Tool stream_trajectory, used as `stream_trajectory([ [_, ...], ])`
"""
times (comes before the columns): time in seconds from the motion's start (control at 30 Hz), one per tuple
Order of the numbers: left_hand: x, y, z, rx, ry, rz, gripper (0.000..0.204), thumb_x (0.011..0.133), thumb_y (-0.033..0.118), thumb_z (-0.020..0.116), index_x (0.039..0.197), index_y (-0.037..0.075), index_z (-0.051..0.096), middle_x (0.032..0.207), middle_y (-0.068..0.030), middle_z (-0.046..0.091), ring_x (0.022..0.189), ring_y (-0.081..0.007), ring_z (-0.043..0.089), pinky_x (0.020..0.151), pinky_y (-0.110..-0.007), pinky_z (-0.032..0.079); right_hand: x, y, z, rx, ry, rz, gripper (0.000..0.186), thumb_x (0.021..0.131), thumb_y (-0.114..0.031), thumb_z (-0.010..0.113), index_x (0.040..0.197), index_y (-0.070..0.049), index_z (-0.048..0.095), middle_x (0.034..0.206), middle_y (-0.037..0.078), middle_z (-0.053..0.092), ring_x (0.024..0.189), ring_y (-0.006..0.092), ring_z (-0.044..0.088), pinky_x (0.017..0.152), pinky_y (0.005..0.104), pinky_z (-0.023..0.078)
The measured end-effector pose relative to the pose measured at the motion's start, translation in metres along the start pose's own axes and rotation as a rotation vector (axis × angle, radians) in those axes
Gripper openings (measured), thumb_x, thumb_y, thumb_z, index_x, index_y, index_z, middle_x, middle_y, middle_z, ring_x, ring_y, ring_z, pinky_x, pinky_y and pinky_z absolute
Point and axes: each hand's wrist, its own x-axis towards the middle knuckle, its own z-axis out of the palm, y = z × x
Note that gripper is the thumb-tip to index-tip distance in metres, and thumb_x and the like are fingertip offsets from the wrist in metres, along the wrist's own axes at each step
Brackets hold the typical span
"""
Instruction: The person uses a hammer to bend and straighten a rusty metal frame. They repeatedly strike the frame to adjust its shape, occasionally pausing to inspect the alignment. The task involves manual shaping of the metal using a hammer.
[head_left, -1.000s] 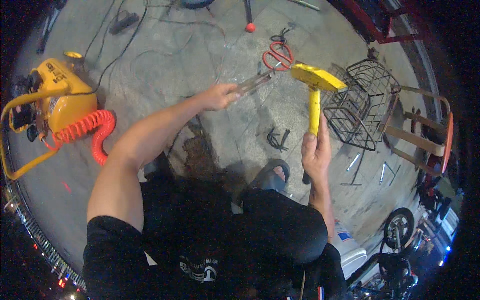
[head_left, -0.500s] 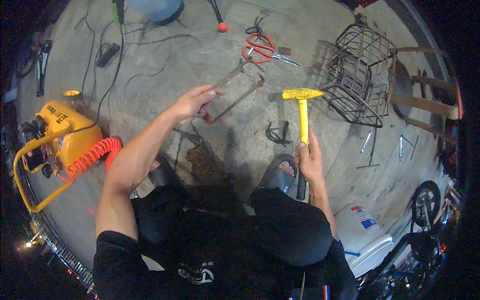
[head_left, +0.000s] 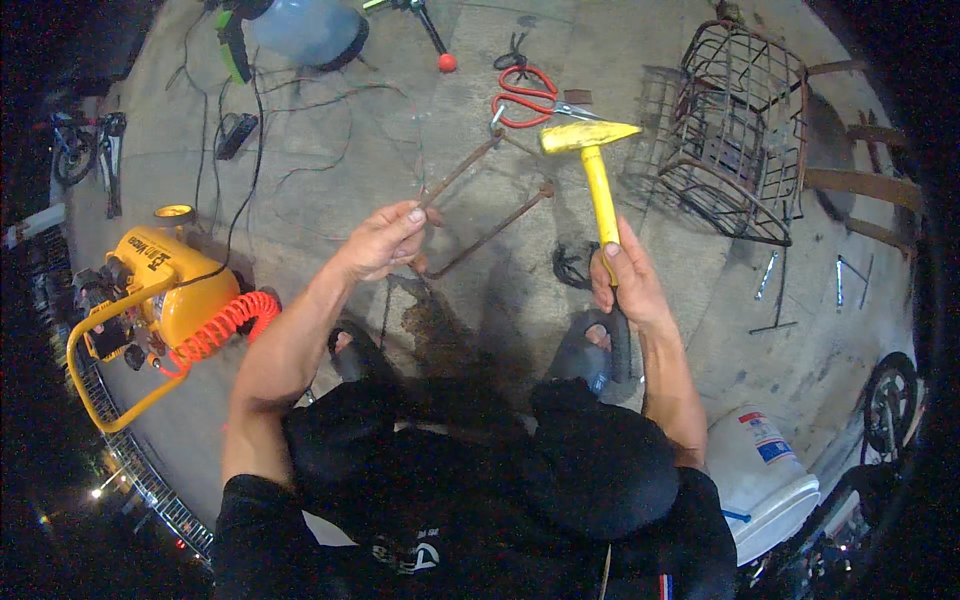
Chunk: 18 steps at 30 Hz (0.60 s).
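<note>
"Holding what, that left grip (head_left: 390,242)?"

"A rusty bent rod (head_left: 492,231), with the fingers closed round its near end. Two long lengths of it reach forward and to the right of the grip. The hand hides how they join there."

"And the right grip (head_left: 630,280)?"

"Wrapped round the handle of a yellow hammer (head_left: 590,137), thumb laid along it. The head stands forward of that grip, its pointed end to the right, and the black butt of the handle sticks out behind, towards the body."

"Is the hammer against the rod?"

"No, they're apart. Its head is just to the right of the rod's far ends."

"What lies about on the floor (head_left: 700,340)?"

"Red-handled scissors (head_left: 552,98), forward of both grips by the rod's far tip; I can't tell whether they touch. A black bundle of cord (head_left: 572,268) sits just left of the right grip. Forward and right of that same grip is a wire basket (head_left: 735,130), and a white bucket (head_left: 762,505) stands behind it, to the right."

"Over on the other side?"

"A yellow compressor (head_left: 205,300), well to the left of the left grip, with an orange coiled hose (head_left: 228,325)."
</note>
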Motion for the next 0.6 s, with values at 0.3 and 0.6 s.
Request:
stream_trajectory([
  [0.3,-0.003,-0.005,-0.001,-0.032,-0.045,0.019,0.035,0.1,0.038,0.049,0.107,0.004,0.058,0.057,0.0071,0.033,0.05,-0.0059,0.033,0.059,-0.033,0.049,-0.003,-0.002,-0.004,-0.005,-0.051,-0.019,0.058,0.103,-0.023,0.041,0.153,-0.014,0.013,0.068,0.002,0.041,0.047,0.0094,0.04,0.041,0.0235,0.039],
  [0.6,-0.009,0.001,0.008,-0.074,-0.066,0.032,0.033,0.099,0.037,0.051,0.103,0.004,0.058,0.058,0.0059,0.034,0.05,-0.0066,0.035,0.058,-0.032,0.048,-0.014,-0.006,-0.003,-0.023,-0.117,-0.039,0.061,0.102,-0.024,0.043,0.153,-0.014,0.011,0.068,0.002,0.041,0.048,0.0087,0.04,0.042,0.0228,0.039],
])
